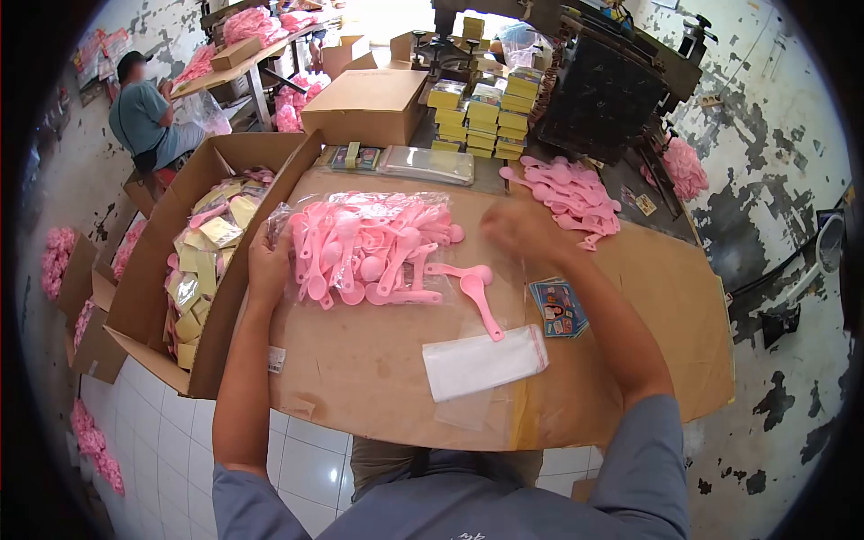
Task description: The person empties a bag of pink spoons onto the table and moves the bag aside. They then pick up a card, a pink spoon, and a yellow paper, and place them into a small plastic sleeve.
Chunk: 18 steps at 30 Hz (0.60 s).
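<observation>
My left hand is closed on the left edge of a clear plastic bag. Pink plastic measuring spoons fill the bag and spill out at its right side. Smeared by motion, my right hand hovers between the bag and a loose heap of pink spoons; its fingers do not show clearly. Two spoons lie apart on the cardboard, one of them a pink spoon touching a stack of small clear sleeves. Below my right forearm are printed cards, partly covered by it.
On my left stands an open carton of packed cards and spoons. Behind the work surface are a closed cardboard box, stacked yellow-edged card bundles and a dark machine. A seated person is at another table.
</observation>
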Available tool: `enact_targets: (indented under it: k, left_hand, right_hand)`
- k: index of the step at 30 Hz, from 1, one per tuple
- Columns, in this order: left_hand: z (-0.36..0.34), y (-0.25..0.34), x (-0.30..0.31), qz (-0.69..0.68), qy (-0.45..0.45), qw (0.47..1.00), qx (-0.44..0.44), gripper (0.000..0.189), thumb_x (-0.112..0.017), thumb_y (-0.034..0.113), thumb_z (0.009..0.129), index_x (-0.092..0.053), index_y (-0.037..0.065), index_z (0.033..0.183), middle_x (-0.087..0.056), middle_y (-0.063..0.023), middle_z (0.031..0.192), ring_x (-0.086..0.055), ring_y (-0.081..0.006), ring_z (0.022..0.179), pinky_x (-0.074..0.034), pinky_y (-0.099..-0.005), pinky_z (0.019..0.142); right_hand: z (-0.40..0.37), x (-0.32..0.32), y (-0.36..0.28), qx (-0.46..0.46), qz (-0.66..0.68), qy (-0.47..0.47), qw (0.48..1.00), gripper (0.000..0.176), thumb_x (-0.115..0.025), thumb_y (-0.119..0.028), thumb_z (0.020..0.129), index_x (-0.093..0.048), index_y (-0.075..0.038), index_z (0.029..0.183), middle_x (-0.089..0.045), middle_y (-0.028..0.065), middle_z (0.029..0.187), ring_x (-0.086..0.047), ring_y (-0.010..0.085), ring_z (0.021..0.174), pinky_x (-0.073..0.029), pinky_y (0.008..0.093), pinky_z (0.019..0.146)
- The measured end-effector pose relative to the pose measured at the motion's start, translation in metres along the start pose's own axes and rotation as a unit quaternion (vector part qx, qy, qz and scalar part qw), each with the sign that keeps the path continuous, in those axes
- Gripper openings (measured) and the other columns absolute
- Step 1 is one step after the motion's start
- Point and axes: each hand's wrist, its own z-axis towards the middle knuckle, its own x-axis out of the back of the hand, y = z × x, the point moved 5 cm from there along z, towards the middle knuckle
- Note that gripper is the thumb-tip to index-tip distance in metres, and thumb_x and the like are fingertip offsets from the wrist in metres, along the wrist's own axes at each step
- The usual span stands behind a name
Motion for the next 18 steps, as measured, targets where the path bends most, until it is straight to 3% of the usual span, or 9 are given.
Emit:
enact_targets:
  k: [1, 4, 7, 13, 16, 18]
  left_hand:
    - [0.000, -0.001, 0.000, -0.008, -0.002, 1.000, 0.005, 0.032, -0.064, 0.019, 0.102, -0.063, -0.004, 0.123, -0.071, -0.0100, 0.111, -0.065, -0.0133, 0.097, -0.054, -0.0293, 0.085]
    - [0.000, -0.003, 0.001, -0.003, 0.002, 1.000, 0.010, 0.032, -0.064, 0.019, 0.102, -0.063, -0.004, 0.124, -0.071, -0.0101, 0.112, -0.065, -0.0133, 0.098, -0.054, -0.0289, 0.085]
    - [-0.002, -0.004, -0.001, -0.008, 0.000, 1.000, 0.017, 0.032, -0.065, 0.019, 0.102, -0.063, -0.004, 0.124, -0.071, -0.0102, 0.112, -0.065, -0.0135, 0.098, -0.053, -0.0288, 0.085]
    - [-0.002, -0.002, 0.001, 0.008, 0.001, 1.000, -0.001, 0.032, -0.064, 0.019, 0.101, -0.064, -0.004, 0.124, -0.071, -0.0104, 0.112, -0.066, -0.0138, 0.098, -0.053, -0.0295, 0.086]
    - [-0.001, -0.005, 0.003, 0.012, 0.005, 1.000, -0.005, 0.032, -0.064, 0.019, 0.101, -0.064, -0.004, 0.123, -0.071, -0.0103, 0.111, -0.066, -0.0140, 0.098, -0.053, -0.0303, 0.087]
    - [0.001, -0.008, 0.004, 0.012, 0.008, 1.000, -0.008, 0.032, -0.064, 0.019, 0.101, -0.065, -0.004, 0.123, -0.071, -0.0102, 0.111, -0.066, -0.0139, 0.098, -0.053, -0.0305, 0.088]
  right_hand:
    - [-0.014, -0.010, -0.038, 0.011, 0.083, -0.041, 0.996, 0.040, -0.069, -0.029, 0.094, -0.065, -0.004, 0.125, -0.057, 0.0176, 0.128, -0.057, 0.0317, 0.118, -0.048, 0.0412, 0.099]
    - [-0.043, -0.012, -0.098, 0.087, -0.027, -0.036, 0.995, 0.042, -0.068, -0.028, 0.094, -0.062, -0.005, 0.128, -0.056, 0.0166, 0.126, -0.056, 0.0343, 0.117, -0.049, 0.0411, 0.098]
    - [-0.046, -0.017, -0.084, -0.016, 0.077, -0.070, 0.994, 0.039, -0.069, -0.026, 0.093, -0.062, -0.005, 0.125, -0.055, 0.0177, 0.119, -0.056, 0.0351, 0.116, -0.048, 0.0415, 0.100]
    - [-0.043, -0.023, -0.054, 0.001, 0.039, -0.003, 0.999, 0.028, -0.066, -0.019, 0.095, -0.059, -0.004, 0.118, -0.056, 0.0178, 0.117, -0.058, 0.0348, 0.114, -0.047, 0.0411, 0.099]
    - [-0.035, -0.024, -0.034, -0.022, 0.121, -0.026, 0.992, 0.027, -0.065, -0.019, 0.095, -0.060, -0.004, 0.117, -0.059, 0.0183, 0.115, -0.059, 0.0325, 0.111, -0.047, 0.0406, 0.097]
    - [-0.032, -0.024, -0.030, -0.021, 0.079, -0.016, 0.996, 0.028, -0.065, -0.018, 0.093, -0.061, -0.001, 0.115, -0.063, 0.0201, 0.111, -0.061, 0.0357, 0.107, -0.049, 0.0419, 0.095]
